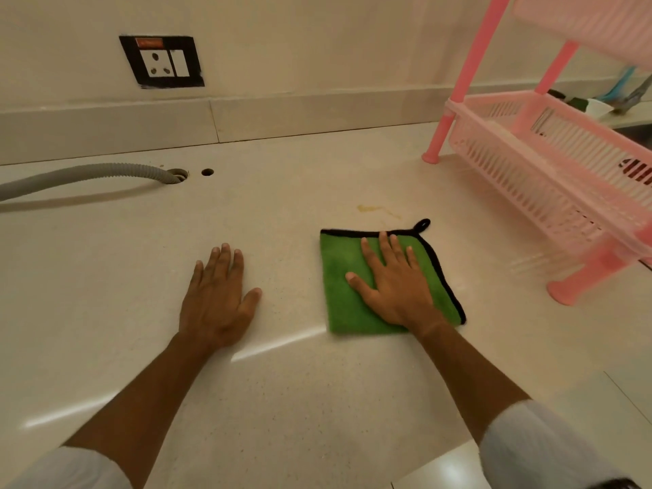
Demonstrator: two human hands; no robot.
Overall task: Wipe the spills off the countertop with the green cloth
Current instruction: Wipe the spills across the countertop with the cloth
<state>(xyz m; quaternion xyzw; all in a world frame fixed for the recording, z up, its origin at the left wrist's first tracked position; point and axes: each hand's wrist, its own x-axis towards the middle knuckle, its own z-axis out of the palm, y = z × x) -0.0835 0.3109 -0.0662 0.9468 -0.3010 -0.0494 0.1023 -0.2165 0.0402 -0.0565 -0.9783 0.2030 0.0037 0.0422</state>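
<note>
Green cloth [356, 305] is lying flat on the countertop [282, 400], right of frame centre, under the right hand [391, 284], fingers spread. Yellowish spill [375, 209] is sitting just above its top edge. Left hand [215, 298] is resting splayed, farther away.

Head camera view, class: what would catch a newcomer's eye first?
The green cloth lies flat mid-counter under the right hand. Just beyond it sits a yellowish spill, not yet wiped. A pink plastic rack fills the right side.
</note>
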